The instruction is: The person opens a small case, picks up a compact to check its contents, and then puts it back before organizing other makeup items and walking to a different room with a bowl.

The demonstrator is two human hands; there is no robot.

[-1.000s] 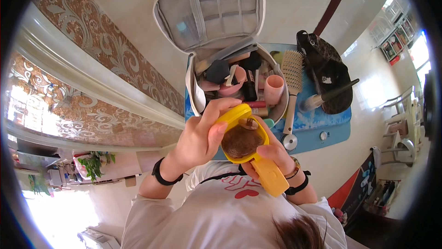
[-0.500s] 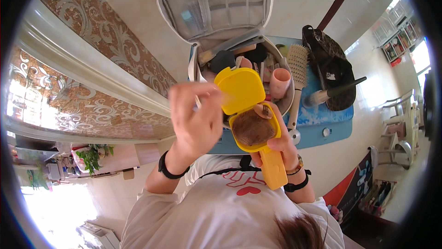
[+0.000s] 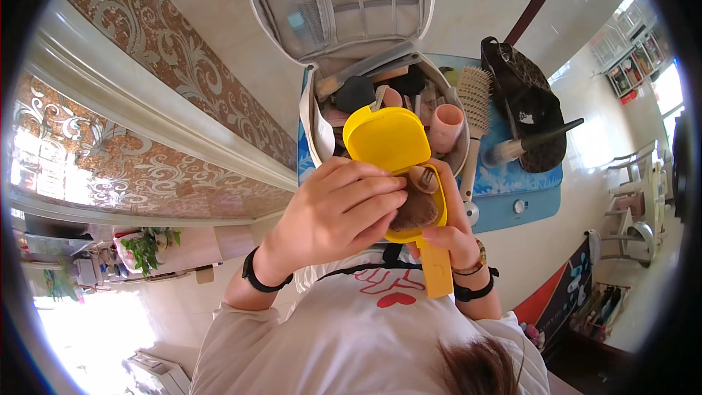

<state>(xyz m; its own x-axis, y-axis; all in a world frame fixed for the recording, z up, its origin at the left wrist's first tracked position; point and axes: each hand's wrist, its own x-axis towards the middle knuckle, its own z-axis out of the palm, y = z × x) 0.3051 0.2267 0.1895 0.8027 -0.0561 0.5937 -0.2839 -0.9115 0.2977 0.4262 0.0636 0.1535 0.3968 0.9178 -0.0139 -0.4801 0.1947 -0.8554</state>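
Note:
A yellow handled case (image 3: pixel 439 276) with its lid (image 3: pixel 387 137) flipped back is held in my right hand (image 3: pixel 455 233), thumb on the near rim and fingers round the far side. In its opening lies a brown, fuzzy, hair-like mass (image 3: pixel 419 214), and a small tan oval piece with dark marks (image 3: pixel 423 178) sits by its upper edge. My left hand (image 3: pixel 340 201) reaches in from the left, fingers bent together with the tips at the brown mass. Whatever those tips pinch, if anything, is hidden.
Beyond my hands, an open grey-lined makeup bag (image 3: pixel 316 135) full of items stands on a blue surface (image 3: pixel 504 209). Right of it lie a bristled hairbrush (image 3: pixel 474 106), a black cap (image 3: pixel 523 103) and a makeup brush (image 3: pixel 534 143). A pink cup (image 3: pixel 445 128) is in the bag.
My left hand has come down and right, from beside the lid to the brown mass in the opening. The yellow case stays in my right hand, shifted only slightly.

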